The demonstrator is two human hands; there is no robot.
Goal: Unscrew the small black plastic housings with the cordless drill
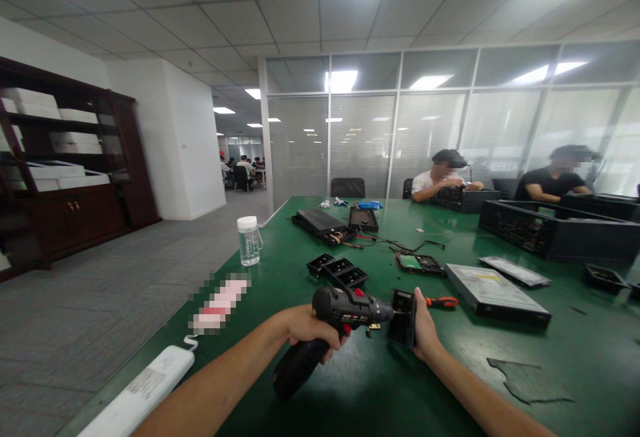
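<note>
My left hand (317,333) is wrapped round the grip of a black cordless drill (345,307) with red accents, its chuck pointing right. The bit reaches into a small black plastic part (403,317), which my right hand (425,323) holds upright at its right side. Whether the bit touches a screw is too small to tell. Under the drill's chuck lies a small gold-coloured piece (374,326). Just beyond my right hand is an orange-and-black screwdriver (443,301). Several small black trays (340,270) with little parts in them stand behind the drill.
An optical drive (497,293) and a bare circuit-board device (419,263) lie to the right. Farther back are a black box with cables (323,223) and large computer cases (557,230), with two people working there. A water bottle (249,241) and white power strip (145,390) line the left edge.
</note>
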